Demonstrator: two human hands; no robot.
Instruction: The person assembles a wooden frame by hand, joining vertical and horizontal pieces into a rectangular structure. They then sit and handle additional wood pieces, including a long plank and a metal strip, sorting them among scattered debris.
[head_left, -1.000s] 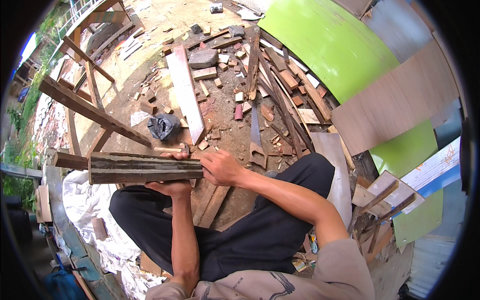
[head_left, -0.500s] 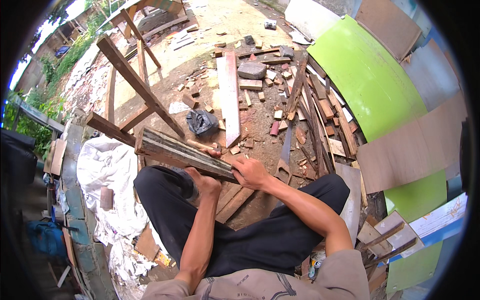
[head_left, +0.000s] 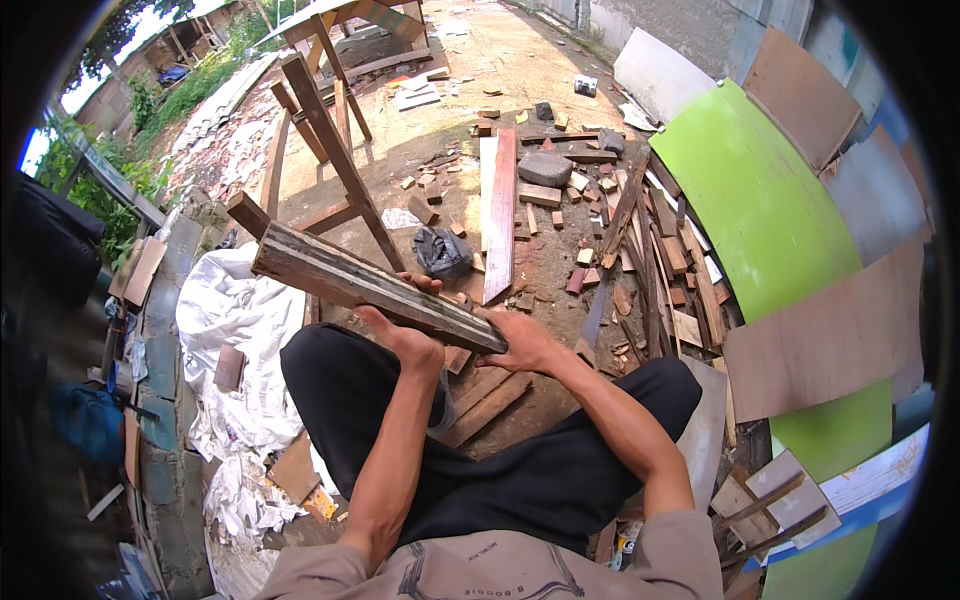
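Note:
A long, weathered wooden beam (head_left: 350, 285) slants across my lap, its far end raised at the left and its near end at the centre. My left hand (head_left: 410, 338) cradles it from below, around the middle, with fingertips showing past its far side. At the near end, my right hand (head_left: 524, 342) is closed around the wood. Below the beam, more wood planks (head_left: 488, 408) lie on the ground between my legs. A handsaw (head_left: 594, 318) lies just beyond my right forearm, its handle end partly hidden.
A wooden frame (head_left: 335, 150) stands ahead on the left. A black plastic bag (head_left: 442, 253), a reddish board (head_left: 500, 220), a grey stone (head_left: 546, 169) and several offcuts lie ahead. White sacking (head_left: 235, 320) is at my left; a green panel (head_left: 750, 190) leans at the right.
The whole view has shifted, with the surroundings moving right and down. The beam now sits higher over my left knee, still in both hands. My right hand's grip on its end has changed slightly.

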